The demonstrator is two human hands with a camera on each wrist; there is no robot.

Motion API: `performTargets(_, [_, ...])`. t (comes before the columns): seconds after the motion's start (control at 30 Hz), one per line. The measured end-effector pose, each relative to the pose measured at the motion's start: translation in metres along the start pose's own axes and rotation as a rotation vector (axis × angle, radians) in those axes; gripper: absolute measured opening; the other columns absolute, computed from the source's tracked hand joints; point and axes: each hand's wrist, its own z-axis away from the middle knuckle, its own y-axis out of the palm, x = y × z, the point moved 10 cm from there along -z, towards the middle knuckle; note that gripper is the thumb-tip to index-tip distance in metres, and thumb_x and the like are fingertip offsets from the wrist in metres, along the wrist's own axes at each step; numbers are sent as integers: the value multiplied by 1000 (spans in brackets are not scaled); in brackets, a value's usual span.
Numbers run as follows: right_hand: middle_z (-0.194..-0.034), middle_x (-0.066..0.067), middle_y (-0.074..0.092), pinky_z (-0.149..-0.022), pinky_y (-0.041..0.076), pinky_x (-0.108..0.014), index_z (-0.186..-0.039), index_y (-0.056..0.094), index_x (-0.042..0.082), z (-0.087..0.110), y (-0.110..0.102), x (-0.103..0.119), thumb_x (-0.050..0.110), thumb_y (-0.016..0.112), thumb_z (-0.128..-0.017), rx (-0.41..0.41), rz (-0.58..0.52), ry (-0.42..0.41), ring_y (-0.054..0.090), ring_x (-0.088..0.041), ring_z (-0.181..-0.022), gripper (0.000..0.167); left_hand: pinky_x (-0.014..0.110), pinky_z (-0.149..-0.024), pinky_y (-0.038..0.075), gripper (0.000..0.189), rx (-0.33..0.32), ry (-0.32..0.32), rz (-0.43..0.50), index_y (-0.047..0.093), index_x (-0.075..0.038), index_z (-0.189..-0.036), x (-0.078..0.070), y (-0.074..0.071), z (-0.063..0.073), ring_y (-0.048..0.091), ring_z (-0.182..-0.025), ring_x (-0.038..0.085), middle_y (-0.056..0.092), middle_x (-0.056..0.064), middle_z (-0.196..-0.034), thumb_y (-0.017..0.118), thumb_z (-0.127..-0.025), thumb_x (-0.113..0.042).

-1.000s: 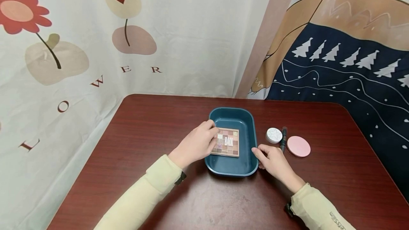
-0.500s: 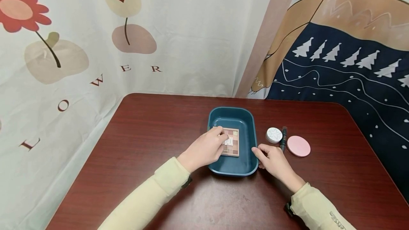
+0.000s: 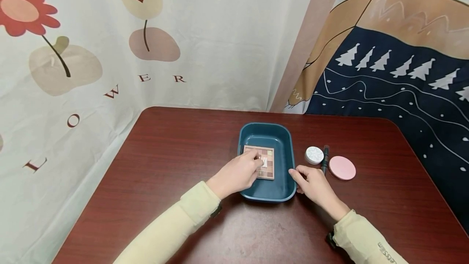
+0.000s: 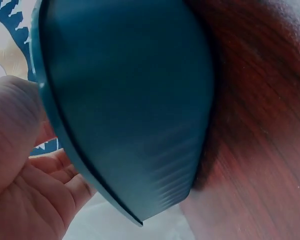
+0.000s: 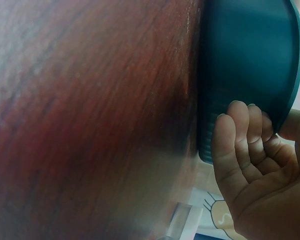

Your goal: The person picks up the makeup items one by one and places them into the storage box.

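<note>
In the head view a dark blue-green tray point(image 3: 281, 188) stands on the table, an eyeshadow palette point(image 3: 270, 167) lying inside toward its left wall. My left hand point(image 3: 236, 175) reaches over the tray's left rim, fingertips down over the palette's printed cover and hiding part of it. In the left wrist view the tray's wall covers those fingertips. At the tray's right side, my right hand point(image 3: 316, 186) holds the rim with the thumb on top. The right wrist view has its bent fingers point(image 5: 242, 120) against the outer wall.
Right of the tray lie a round white case point(image 3: 314, 155), a dark slim tube point(image 3: 325, 160) and a round pink compact point(image 3: 342, 168). The red-brown wooden table point(image 3: 176, 150) backs onto a printed curtain point(image 3: 220, 44).
My left hand has slid right from the palette's left edge to over its cover, uncovering that edge. The palette has stayed flat in the tray, and the right hand keeps its place.
</note>
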Motion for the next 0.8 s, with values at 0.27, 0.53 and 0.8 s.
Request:
performTargets(0.27, [-56,5,54,-55,46,-25,-71,56,15,0,1,-1,21,62,-104,9,-9,19,55,-7,-54,34,25,-74,53,3,78,6,3,75,-7,-93,-2,13,-1,57,-80,17,55,6,-91,72,-94,-7])
performTargets(0.53, [-56,4,54,-54,46,-25,-71,56,15,0,1,-1,21,62,-104,8,-17,12,54,-7,-53,34,23,-69,50,6,187,-3,37,76,-8,-98,-3,27,-3,55,-74,14,55,5,-88,75,-92,-10])
performTargets(0.8, [-56,4,55,-54,46,-25,-71,56,15,0,1,-1,21,62,-104,4,-15,9,55,-7,-53,34,21,-71,50,12,230,-37,9,76,-9,-103,-1,34,-3,54,-74,12,56,3,-91,77,-93,-16])
